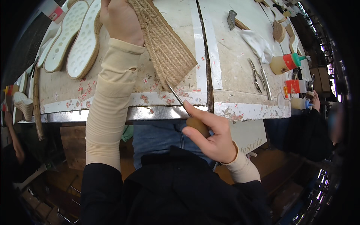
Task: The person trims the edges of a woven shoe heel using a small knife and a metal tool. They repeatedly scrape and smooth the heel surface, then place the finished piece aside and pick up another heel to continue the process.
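A jute-braided wedge sole (167, 48) is tilted over the near part of the worktable. My left hand (122, 22) grips it at the upper end; the picture's top edge cuts off part of the fingers. My right hand (215, 137) is closed round the rounded handle of an awl-like tool (198, 127). Its thin metal shaft points up and left, with the tip at the wedge's lower corner. Whether the tip goes into the braid or only touches it, I cannot tell.
White dimpled soles (83, 47) lie at the left of the scrap-littered worktable (240, 82). On its right are a hammer (231, 19), a white cloth (258, 43), pliers (255, 77) and a green-capped squeeze bottle (285, 63). A co-worker's hand (316, 101) shows at far right.
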The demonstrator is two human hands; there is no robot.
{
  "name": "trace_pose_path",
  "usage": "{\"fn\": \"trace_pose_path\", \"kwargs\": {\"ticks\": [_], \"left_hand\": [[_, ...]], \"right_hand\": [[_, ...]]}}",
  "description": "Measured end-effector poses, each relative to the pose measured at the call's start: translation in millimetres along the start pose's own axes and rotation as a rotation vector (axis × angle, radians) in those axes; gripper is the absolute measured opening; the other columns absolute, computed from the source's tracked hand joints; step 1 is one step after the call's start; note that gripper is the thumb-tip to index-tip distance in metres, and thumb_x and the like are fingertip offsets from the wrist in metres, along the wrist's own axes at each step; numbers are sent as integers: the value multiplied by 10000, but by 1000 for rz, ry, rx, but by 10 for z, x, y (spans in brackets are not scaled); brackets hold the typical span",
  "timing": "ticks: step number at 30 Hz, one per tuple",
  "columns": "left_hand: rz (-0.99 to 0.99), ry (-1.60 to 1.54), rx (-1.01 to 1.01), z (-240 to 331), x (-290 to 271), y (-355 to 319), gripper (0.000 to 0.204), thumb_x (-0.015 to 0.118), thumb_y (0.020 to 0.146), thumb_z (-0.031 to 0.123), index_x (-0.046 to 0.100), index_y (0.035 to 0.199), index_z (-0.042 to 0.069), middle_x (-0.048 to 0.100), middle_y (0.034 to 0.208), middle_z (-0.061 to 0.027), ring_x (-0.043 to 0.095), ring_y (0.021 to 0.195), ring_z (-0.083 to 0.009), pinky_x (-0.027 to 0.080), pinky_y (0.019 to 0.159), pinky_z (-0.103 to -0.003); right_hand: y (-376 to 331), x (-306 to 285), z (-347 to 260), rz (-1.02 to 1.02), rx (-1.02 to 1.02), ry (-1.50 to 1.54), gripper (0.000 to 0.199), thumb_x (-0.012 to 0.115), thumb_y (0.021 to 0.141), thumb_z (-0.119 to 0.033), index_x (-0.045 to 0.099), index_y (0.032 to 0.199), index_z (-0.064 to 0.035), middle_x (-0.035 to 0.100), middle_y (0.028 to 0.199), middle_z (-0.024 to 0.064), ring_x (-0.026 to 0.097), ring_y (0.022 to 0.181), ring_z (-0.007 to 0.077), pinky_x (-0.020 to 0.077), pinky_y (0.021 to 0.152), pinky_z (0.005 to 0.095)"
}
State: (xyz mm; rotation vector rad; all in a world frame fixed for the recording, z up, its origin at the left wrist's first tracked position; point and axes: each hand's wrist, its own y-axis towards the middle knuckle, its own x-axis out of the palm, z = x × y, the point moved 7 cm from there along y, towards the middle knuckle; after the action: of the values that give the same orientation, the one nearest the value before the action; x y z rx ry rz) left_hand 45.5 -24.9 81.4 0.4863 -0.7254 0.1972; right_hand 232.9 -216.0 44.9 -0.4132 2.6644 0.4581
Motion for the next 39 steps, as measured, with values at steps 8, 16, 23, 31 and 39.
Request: {"fn": "trace_pose_path", "kwargs": {"ticks": [8, 16, 23, 31, 39], "left_hand": [[53, -15, -237, -120, -144, -18, 220, 559, 877, 283, 550, 766, 94, 491, 552, -6, 490, 439, -135, 403, 410, -264], [104, -6, -232, -83, -122, -56, 220, 566, 869, 282, 552, 772, 85, 497, 560, -19, 502, 453, -149, 414, 425, -265], [156, 6, -108, -55, -144, -14, 203, 575, 865, 261, 554, 777, 80, 506, 594, -13, 511, 495, -134, 415, 458, -255], [80, -28, -133, -85, -162, -10, 175, 566, 880, 228, 568, 790, 78, 520, 641, 5, 522, 559, -111, 413, 526, -231], [121, 23, -86, -87, -219, -15, 170, 563, 890, 230, 588, 837, 70, 542, 711, 6, 527, 593, -108, 425, 559, -237]], "right_hand": [[-65, 81, 167, -123, 376, 454, 451, 602, 953, -111, 492, 1371, 18, 622, 847, 42, 545, 707, 56, 444, 603, 194], [-72, 121, 177, -90, 454, 558, 438, 590, 962, -96, 491, 1373, 20, 581, 770, -18, 488, 664, 26, 410, 603, 195], [-7, -37, -37, -84, 80, -197, 455, 705, 846, -64, 588, 1276, 27, 676, 845, 144, 626, 665, 184, 490, 637, 280], [71, -129, 51, -69, 75, -14, 428, 703, 847, -68, 608, 1255, 24, 704, 996, 197, 693, 793, 227, 522, 728, 282], [112, -33, 144, -77, 128, 92, 418, 698, 858, -75, 604, 1249, 37, 695, 1101, 194, 702, 938, 213, 517, 811, 270]]}}
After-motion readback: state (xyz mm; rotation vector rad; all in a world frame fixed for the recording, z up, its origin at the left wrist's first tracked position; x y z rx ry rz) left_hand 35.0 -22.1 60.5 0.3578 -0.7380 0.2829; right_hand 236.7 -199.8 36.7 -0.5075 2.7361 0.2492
